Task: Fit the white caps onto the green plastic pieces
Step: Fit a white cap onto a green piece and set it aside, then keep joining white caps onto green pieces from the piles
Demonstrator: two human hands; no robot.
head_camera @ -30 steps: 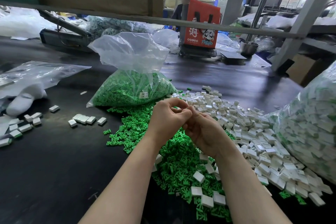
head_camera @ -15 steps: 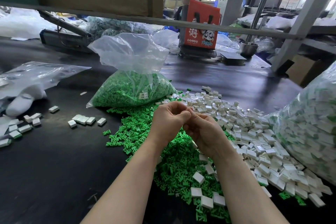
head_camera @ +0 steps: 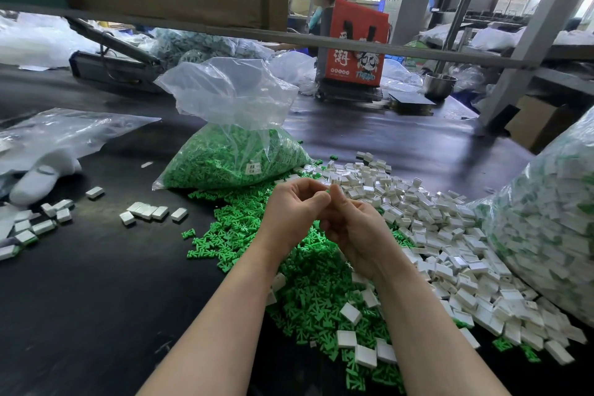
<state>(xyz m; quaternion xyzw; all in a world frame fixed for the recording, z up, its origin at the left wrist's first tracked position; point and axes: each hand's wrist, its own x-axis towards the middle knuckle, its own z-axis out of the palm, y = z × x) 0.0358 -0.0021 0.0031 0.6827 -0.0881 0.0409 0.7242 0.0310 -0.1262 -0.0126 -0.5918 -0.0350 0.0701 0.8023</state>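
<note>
My left hand [head_camera: 294,207] and my right hand [head_camera: 355,228] meet over the middle of the table, fingers curled toward each other. Whatever small piece they pinch is hidden between the fingertips. Under them spreads a heap of loose green plastic pieces [head_camera: 308,270]. A wide pile of white caps [head_camera: 450,235] lies to the right. Several white caps [head_camera: 348,339] sit on the green heap near my right forearm.
An open clear bag of green pieces [head_camera: 231,151] stands behind my hands. A large bag of assembled pieces [head_camera: 546,219] fills the right edge. Finished white pieces [head_camera: 148,211] lie in short rows at left, near a white glove [head_camera: 35,182]. A person sits beyond a red bag [head_camera: 355,48].
My hands stay together over the green heap and have barely shifted; the fingers have worked slightly against each other.
</note>
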